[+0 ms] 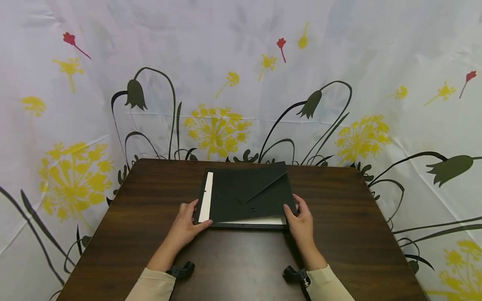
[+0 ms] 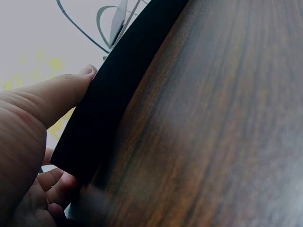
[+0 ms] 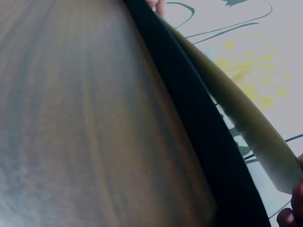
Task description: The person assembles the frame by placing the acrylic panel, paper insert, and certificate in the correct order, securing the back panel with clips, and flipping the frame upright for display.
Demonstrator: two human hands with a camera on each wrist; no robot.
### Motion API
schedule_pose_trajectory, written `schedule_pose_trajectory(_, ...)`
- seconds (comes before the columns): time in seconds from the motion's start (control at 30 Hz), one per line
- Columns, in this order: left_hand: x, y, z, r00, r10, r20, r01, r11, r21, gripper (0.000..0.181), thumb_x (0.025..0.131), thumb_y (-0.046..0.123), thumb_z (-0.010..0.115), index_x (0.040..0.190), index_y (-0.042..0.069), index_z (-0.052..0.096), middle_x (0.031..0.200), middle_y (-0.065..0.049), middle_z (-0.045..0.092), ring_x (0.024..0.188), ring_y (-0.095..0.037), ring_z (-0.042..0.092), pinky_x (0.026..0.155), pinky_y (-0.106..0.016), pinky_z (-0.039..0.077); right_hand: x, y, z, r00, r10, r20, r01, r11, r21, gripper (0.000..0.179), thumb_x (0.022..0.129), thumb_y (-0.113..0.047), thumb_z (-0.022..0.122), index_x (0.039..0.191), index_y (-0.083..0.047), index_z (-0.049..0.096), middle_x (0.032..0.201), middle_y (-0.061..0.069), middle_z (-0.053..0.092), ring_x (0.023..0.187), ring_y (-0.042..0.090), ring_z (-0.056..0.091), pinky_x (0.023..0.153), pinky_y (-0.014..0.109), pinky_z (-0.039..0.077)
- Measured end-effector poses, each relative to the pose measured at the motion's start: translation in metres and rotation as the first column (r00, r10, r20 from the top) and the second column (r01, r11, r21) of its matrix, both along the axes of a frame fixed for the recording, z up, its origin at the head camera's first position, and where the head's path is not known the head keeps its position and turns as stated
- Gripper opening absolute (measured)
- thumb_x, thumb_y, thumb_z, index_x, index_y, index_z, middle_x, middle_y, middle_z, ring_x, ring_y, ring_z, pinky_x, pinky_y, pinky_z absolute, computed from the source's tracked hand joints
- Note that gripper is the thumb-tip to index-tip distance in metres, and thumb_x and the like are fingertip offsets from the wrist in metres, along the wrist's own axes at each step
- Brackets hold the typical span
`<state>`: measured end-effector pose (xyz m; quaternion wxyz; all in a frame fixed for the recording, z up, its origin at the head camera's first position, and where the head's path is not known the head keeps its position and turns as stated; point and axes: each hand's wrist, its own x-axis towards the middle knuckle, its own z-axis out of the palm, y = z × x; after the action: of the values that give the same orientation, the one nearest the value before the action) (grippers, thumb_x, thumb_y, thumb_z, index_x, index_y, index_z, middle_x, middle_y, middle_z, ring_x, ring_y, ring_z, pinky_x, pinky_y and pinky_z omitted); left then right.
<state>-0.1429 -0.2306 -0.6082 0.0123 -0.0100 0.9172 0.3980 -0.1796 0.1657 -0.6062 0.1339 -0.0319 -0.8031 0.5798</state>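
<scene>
A black picture frame (image 1: 241, 227) lies back side up on the table, seen in the head view. Over it, askew, is its dark backing board (image 1: 229, 192), which has a stand flap. White shows along the left and front where the board leaves the inside uncovered. My left hand (image 1: 184, 225) grips the frame's near left corner; in the left wrist view the thumb (image 2: 71, 92) is on top and fingers curl at the corner. With my right hand (image 1: 301, 221) I pinch the board's right edge. In the right wrist view the board (image 3: 236, 109) stands tilted above the frame (image 3: 189, 113).
The dark wooden table (image 1: 241, 263) extends around the frame on all sides. Behind it hangs a white cloth (image 1: 241, 62) printed with flowers. Black bands with small devices (image 1: 182, 269) are worn on both wrists.
</scene>
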Motion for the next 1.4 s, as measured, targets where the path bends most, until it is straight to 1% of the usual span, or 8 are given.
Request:
schedule_pose_trajectory(0.07, 0.0, 0.0, 0.0, 1.0, -0.001, -0.004, 0.001, 1.0, -0.002, 0.102, 0.093, 0.051, 0.086, 0.167, 0.0, 0.036, 0.139, -0.024, 0.049, 0.107, -0.028, 0.056, 0.092, -0.044, 0.049, 0.001, -0.002, -0.002, 1.0, 0.014, -0.017, -0.014, 1.0, -0.003, 0.052, 0.099, -0.017, 0.082, 0.147, -0.008, 0.066, 0.092, 0.012, 0.05, 0.07, 0.014, 0.044, 0.066, 0.027, 0.039)
schedule_pose_trajectory(0.23, -0.002, 0.0, 0.0, 1.0, 0.002, -0.012, -0.002, 1.0, 0.006, 0.102, 0.093, 0.049, 0.086, 0.167, 0.001, 0.035, 0.138, -0.023, 0.047, 0.106, -0.028, 0.055, 0.091, -0.042, 0.048, 0.001, -0.005, -0.006, 0.998, 0.048, -0.047, -0.049, 0.998, -0.036, 0.047, 0.099, -0.015, 0.082, 0.144, -0.009, 0.068, 0.092, 0.006, 0.052, 0.065, 0.004, 0.038, 0.062, 0.022, 0.034)
schedule_pose_trajectory(0.47, -0.001, 0.0, -0.004, 1.0, -0.013, -0.017, 0.013, 1.0, -0.011, 0.104, 0.094, 0.05, 0.085, 0.168, 0.0, 0.033, 0.139, -0.024, 0.047, 0.104, -0.029, 0.055, 0.089, -0.043, 0.049, 0.001, -0.01, -0.01, 0.999, 0.024, -0.021, -0.025, 1.0, -0.007, 0.044, 0.1, -0.004, 0.078, 0.143, -0.001, 0.068, 0.097, 0.016, 0.054, 0.073, 0.008, 0.039, 0.069, 0.021, 0.033)
schedule_pose_trajectory(0.57, -0.002, -0.001, -0.005, 1.0, -0.012, -0.011, 0.012, 1.0, -0.004, 0.105, 0.094, 0.052, 0.085, 0.169, 0.002, 0.033, 0.141, -0.024, 0.046, 0.105, -0.03, 0.056, 0.091, -0.045, 0.05, 0.002, -0.009, -0.01, 0.999, 0.025, -0.029, -0.025, 1.0, 0.011, 0.043, 0.101, -0.006, 0.078, 0.143, -0.004, 0.069, 0.099, 0.016, 0.055, 0.082, 0.013, 0.043, 0.076, 0.023, 0.034)
schedule_pose_trajectory(0.73, -0.003, -0.002, -0.006, 1.0, -0.015, -0.009, 0.015, 1.0, -0.005, 0.105, 0.094, 0.053, 0.085, 0.169, 0.002, 0.032, 0.142, -0.023, 0.046, 0.108, -0.031, 0.057, 0.095, -0.048, 0.051, 0.004, -0.007, -0.011, 0.996, 0.048, -0.068, -0.046, 0.998, 0.035, 0.041, 0.099, -0.013, 0.081, 0.139, -0.011, 0.073, 0.095, 0.009, 0.058, 0.094, 0.02, 0.046, 0.087, 0.029, 0.035)
schedule_pose_trajectory(0.93, -0.002, 0.0, -0.004, 1.0, -0.016, -0.027, 0.016, 1.0, -0.021, 0.104, 0.093, 0.051, 0.086, 0.168, 0.001, 0.034, 0.139, -0.023, 0.047, 0.106, -0.03, 0.057, 0.092, -0.046, 0.05, 0.003, -0.007, -0.013, 0.991, 0.058, -0.124, -0.059, 0.998, 0.002, 0.037, 0.099, -0.009, 0.081, 0.135, -0.008, 0.074, 0.096, 0.013, 0.061, 0.099, 0.023, 0.048, 0.09, 0.03, 0.034)
schedule_pose_trajectory(1.1, -0.002, 0.0, -0.002, 1.0, -0.018, -0.017, 0.018, 1.0, -0.022, 0.104, 0.094, 0.05, 0.086, 0.169, 0.002, 0.033, 0.14, -0.023, 0.047, 0.104, -0.029, 0.054, 0.09, -0.044, 0.049, 0.003, -0.007, -0.014, 0.984, 0.048, -0.172, -0.04, 0.998, 0.047, 0.033, 0.098, -0.007, 0.08, 0.131, -0.004, 0.075, 0.105, 0.015, 0.063, 0.111, 0.028, 0.051, 0.097, 0.039, 0.035)
schedule_pose_trajectory(1.4, 0.0, 0.0, -0.001, 1.0, -0.022, -0.007, 0.022, 1.0, -0.002, 0.105, 0.094, 0.051, 0.085, 0.169, 0.001, 0.032, 0.141, -0.023, 0.046, 0.108, -0.03, 0.056, 0.094, -0.048, 0.05, 0.004, -0.006, -0.017, 0.985, 0.05, -0.167, -0.031, 0.993, 0.114, 0.04, 0.092, -0.012, 0.087, 0.129, -0.002, 0.075, 0.111, 0.018, 0.063, 0.107, 0.034, 0.05, 0.096, 0.046, 0.031)
